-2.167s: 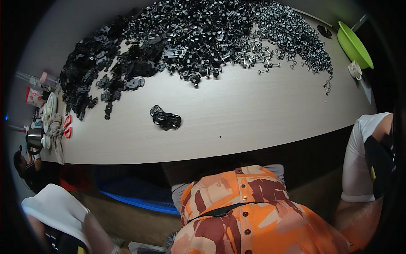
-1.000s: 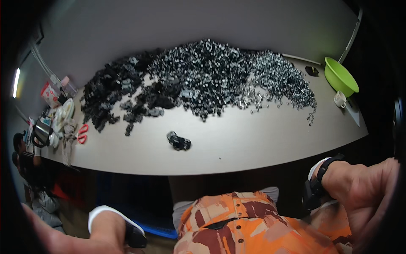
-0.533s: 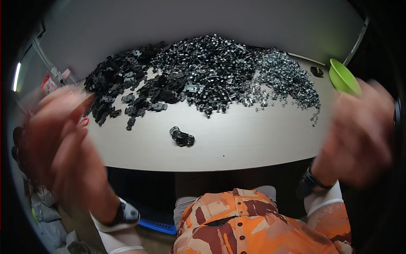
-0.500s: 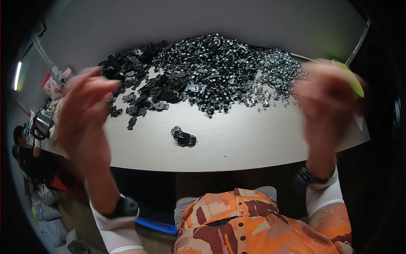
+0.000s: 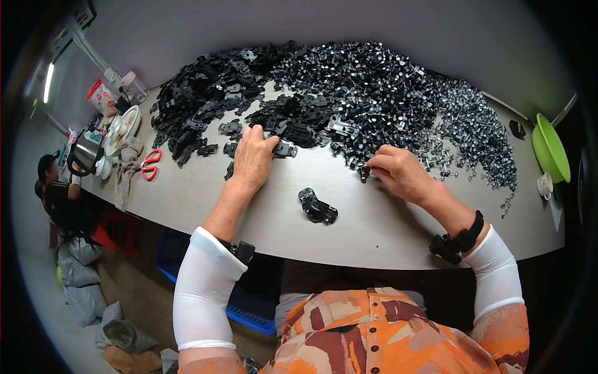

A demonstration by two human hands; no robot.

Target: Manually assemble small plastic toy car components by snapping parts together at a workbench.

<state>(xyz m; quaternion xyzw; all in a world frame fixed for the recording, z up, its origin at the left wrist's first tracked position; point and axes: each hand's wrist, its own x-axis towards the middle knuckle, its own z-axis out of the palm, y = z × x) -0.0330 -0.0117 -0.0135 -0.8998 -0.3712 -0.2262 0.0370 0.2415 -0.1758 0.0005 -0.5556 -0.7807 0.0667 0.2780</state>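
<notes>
My left hand (image 5: 252, 159) reaches to the front of a heap of flat black plastic car bases (image 5: 212, 93). Its fingers curl down at a black car base (image 5: 286, 150), which shows beside the thumb; the undersides of the fingers are hidden. At the near edge of a pile of small wheels on axles (image 5: 374, 81), my right hand (image 5: 402, 173) pinches a small black wheel-and-axle piece (image 5: 363, 172) between thumb and forefinger. Between the hands, nearer me, a few black car bases (image 5: 319, 207) lie together on the pale table (image 5: 268, 215).
Bare metal axle pins (image 5: 476, 124) spread at the right, near a tilted green bowl (image 5: 551, 148) and a white cup (image 5: 545, 186). Red-handled scissors (image 5: 151, 165), a rag (image 5: 127, 165) and a steel kettle (image 5: 86, 156) sit left. Beyond, another person (image 5: 59, 193) is seated.
Both raised, blurred hands have come down and inward to the table: the left to the car bases, the right to the wheels' edge. The view has shifted, showing more at the left.
</notes>
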